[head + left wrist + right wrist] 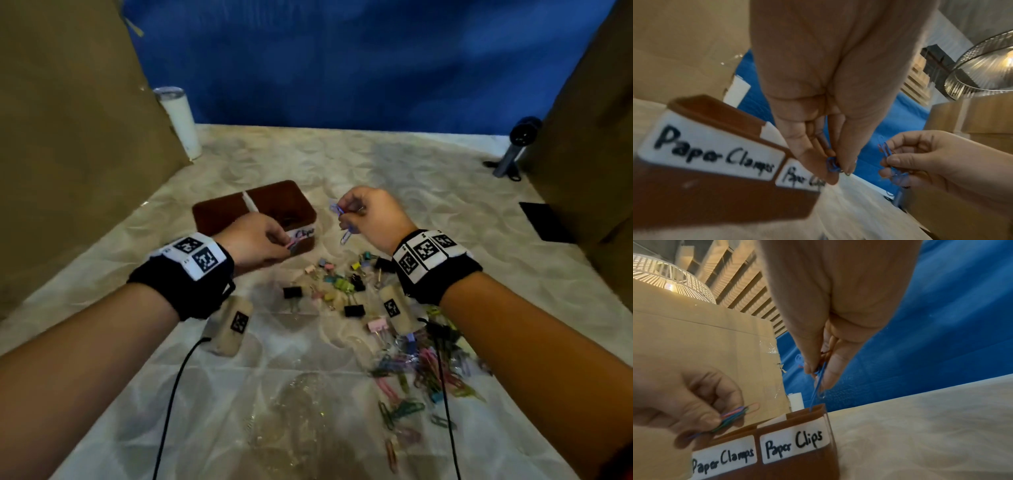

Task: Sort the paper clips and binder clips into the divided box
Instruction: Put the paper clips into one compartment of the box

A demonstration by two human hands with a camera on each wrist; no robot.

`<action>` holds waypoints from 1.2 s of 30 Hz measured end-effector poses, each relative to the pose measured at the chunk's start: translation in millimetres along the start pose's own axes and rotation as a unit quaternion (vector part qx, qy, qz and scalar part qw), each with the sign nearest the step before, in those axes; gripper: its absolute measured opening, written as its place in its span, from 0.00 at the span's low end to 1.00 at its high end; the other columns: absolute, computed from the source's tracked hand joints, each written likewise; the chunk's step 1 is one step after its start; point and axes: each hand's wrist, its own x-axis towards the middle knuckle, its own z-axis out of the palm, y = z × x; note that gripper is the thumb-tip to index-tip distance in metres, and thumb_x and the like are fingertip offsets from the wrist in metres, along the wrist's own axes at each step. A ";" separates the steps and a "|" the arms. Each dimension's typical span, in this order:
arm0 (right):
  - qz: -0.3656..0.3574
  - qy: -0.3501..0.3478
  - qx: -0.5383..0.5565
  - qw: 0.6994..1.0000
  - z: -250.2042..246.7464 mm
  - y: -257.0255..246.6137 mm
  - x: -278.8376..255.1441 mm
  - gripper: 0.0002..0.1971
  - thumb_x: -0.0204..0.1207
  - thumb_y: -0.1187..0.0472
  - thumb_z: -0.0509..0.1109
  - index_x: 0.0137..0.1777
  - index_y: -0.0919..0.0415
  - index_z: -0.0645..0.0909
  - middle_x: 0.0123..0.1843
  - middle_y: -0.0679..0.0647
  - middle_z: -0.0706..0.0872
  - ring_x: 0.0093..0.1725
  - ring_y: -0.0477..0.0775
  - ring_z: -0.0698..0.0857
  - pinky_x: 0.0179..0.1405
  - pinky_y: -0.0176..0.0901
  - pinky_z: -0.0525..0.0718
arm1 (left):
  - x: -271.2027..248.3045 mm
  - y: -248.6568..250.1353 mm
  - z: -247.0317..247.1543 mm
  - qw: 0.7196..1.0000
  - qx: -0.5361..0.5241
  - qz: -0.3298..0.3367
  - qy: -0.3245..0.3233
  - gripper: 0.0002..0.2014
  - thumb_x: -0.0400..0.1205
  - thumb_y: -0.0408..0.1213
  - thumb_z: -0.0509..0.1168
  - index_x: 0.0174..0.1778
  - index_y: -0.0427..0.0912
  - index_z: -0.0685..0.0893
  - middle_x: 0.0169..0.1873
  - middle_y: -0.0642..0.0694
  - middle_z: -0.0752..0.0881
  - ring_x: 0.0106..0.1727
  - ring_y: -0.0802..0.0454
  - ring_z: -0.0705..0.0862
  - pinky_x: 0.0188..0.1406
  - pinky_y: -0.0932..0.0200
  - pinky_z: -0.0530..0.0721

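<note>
The brown divided box (219,210) (719,199) (803,467) stands mid-table, its front labelled "Paper Clamps" on the left and "Paper Clips" on the right. My left hand (270,240) (835,165) hovers at the box's front edge and pinches a bunch of coloured paper clips (735,416). Right of the box, my raised right hand (349,214) (818,371) pinches blue paper clips (337,210) (888,152), one dangling below the fingers. Loose binder clips (342,284) lie in front of the box, and a pile of paper clips (421,370) lies nearer me on the right.
Cardboard walls (68,137) stand on both sides, with a blue sheet behind. A white tumbler (180,120) stands at the back left and a small camera on a stand (513,147) at the back right. Crumpled clear plastic (301,411) lies near the front edge.
</note>
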 end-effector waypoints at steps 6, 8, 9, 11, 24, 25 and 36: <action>-0.063 0.112 0.043 0.991 42.5 -33.9 59.8 0.09 0.73 0.75 0.66 0.50 0.64 0.81 0.34 0.45 0.81 0.42 0.61 0.88 0.48 0.54 0.87 | 44.1 -19.4 -40.3 0.994 -0.077 -0.032 0.074 0.08 0.72 0.37 0.74 0.43 0.40 0.86 0.34 0.39 0.90 0.35 0.47 0.88 0.28 0.63 0.83; -0.077 0.108 0.010 0.991 65.3 -33.2 71.4 0.11 0.73 0.72 0.67 0.53 0.64 0.82 0.40 0.52 0.87 0.47 0.61 0.88 0.51 0.51 0.86 | 60.1 -25.6 -44.8 0.990 -0.079 -0.041 0.112 0.10 0.69 0.41 0.77 0.42 0.43 0.87 0.34 0.41 0.91 0.37 0.46 0.89 0.41 0.53 0.87; -0.063 0.082 -0.013 0.995 75.9 -30.0 72.2 0.13 0.73 0.72 0.67 0.57 0.64 0.81 0.46 0.57 0.88 0.50 0.60 0.87 0.52 0.46 0.84 | 64.9 -28.0 -44.4 0.988 -0.076 -0.047 0.124 0.11 0.69 0.42 0.77 0.43 0.43 0.87 0.37 0.41 0.90 0.40 0.45 0.89 0.47 0.51 0.87; -0.015 0.018 -0.043 0.999 87.8 -20.3 72.6 0.17 0.74 0.70 0.69 0.64 0.64 0.78 0.55 0.62 0.88 0.55 0.59 0.86 0.52 0.39 0.79 | 71.3 -31.6 -40.2 0.990 -0.050 -0.039 0.129 0.11 0.72 0.42 0.75 0.48 0.43 0.87 0.45 0.43 0.90 0.49 0.46 0.87 0.55 0.52 0.85; 0.057 0.005 -0.143 0.988 -43.9 68.2 -6.4 0.06 0.75 0.67 0.71 0.51 0.63 0.85 0.39 0.49 0.84 0.43 0.51 0.82 0.41 0.36 0.82 | 20.9 30.1 61.2 0.992 -0.091 0.076 -0.028 0.09 0.76 0.40 0.71 0.49 0.45 0.83 0.40 0.45 0.86 0.37 0.53 0.84 0.37 0.62 0.82; 0.075 -0.021 -0.170 0.982 -51.3 82.2 -18.6 0.08 0.74 0.68 0.71 0.52 0.64 0.85 0.43 0.53 0.86 0.46 0.52 0.83 0.47 0.39 0.84 | 16.4 33.4 77.2 0.992 -0.086 0.074 -0.048 0.09 0.75 0.41 0.72 0.48 0.46 0.82 0.40 0.46 0.86 0.38 0.51 0.84 0.39 0.58 0.82; 0.088 -0.189 -0.264 0.942 -32.5 107.5 -56.6 0.11 0.70 0.56 0.75 0.51 0.56 0.87 0.58 0.58 0.87 0.57 0.59 0.84 0.59 0.46 0.81 | 5.8 41.6 167.5 0.972 0.141 0.133 -0.134 0.20 0.70 0.46 0.74 0.58 0.53 0.82 0.50 0.47 0.73 0.49 0.48 0.75 0.49 0.56 0.78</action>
